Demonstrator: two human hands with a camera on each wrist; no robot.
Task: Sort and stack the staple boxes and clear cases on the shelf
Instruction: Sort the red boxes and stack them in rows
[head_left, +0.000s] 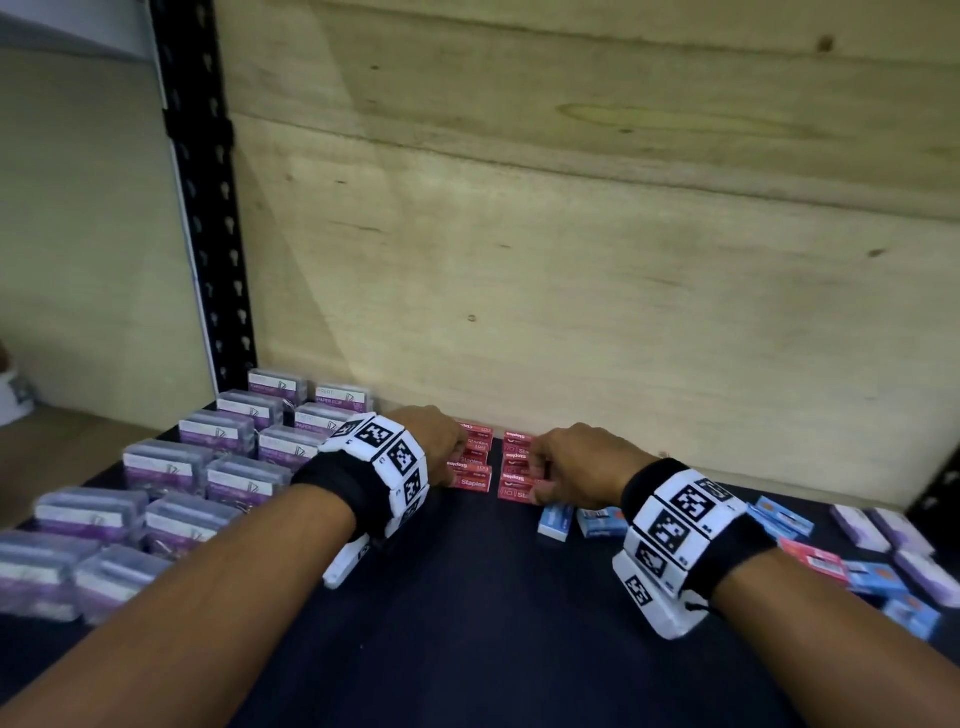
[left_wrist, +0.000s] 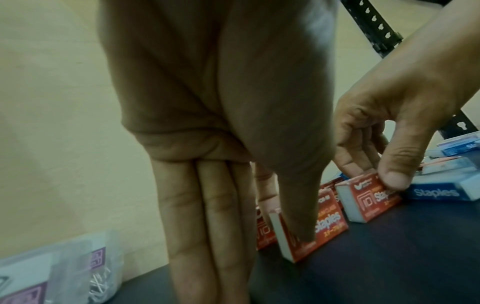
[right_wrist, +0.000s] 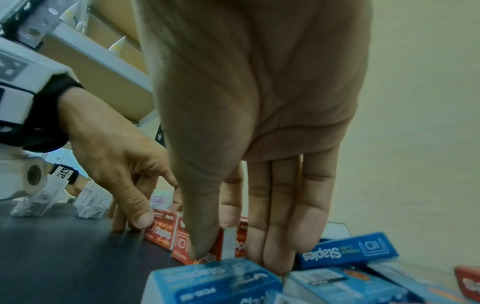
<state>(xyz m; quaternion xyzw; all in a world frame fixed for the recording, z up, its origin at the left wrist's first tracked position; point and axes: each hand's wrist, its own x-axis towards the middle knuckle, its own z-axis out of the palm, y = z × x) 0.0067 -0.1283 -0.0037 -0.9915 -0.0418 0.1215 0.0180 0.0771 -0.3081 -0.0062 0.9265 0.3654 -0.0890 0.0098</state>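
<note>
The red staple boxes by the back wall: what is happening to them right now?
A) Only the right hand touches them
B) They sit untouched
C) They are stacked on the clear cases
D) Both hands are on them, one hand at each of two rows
D: the left hand rests on the left row of red staple boxes, the right hand on the right row.

Bare dark shelf top (head_left: 467, 597) lies open between and behind both hands; rows of clear cases (head_left: 171, 467) block the outer side of the left hand (head_left: 436, 447). Loose blue boxes (head_left: 558, 519) crowd just beside the right hand (head_left: 576, 462); two red box rows (head_left: 498, 467) and the wooden back panel (head_left: 571, 260) close off the space ahead of the fingertips.
</note>
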